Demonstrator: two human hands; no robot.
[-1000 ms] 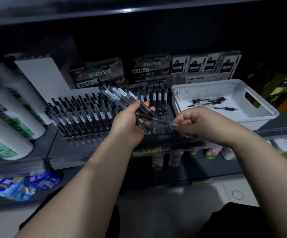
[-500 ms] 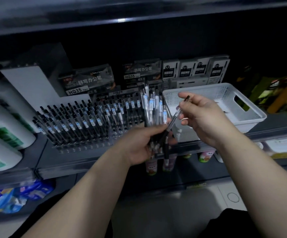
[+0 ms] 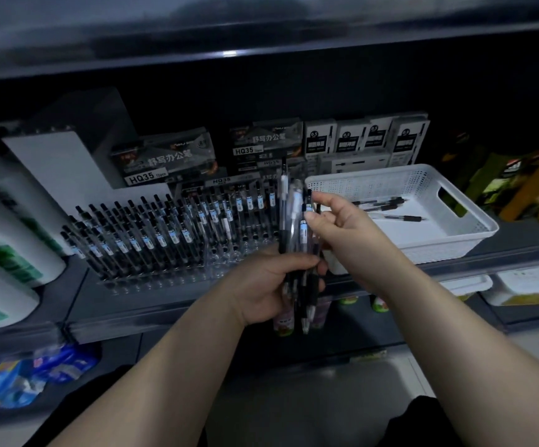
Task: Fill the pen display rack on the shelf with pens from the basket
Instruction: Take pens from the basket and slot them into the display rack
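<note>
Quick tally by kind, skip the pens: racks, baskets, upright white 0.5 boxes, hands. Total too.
Pen display rack: 1
White basket: 1
Upright white 0.5 boxes: 4
Hands: 2, left hand and right hand, both on the pen bundle
Total: 8

Dim, cool light, with one small glare spot on the upper shelf edge [image 3: 229,53]. The shelf's back lies in deep shadow. The white basket [image 3: 390,185] is brightest (nearly washed out). The pens [image 3: 303,230] smear with motion blur, and the bottles [image 3: 10,240] at left are soft and bowed by the wide lens.
</note>
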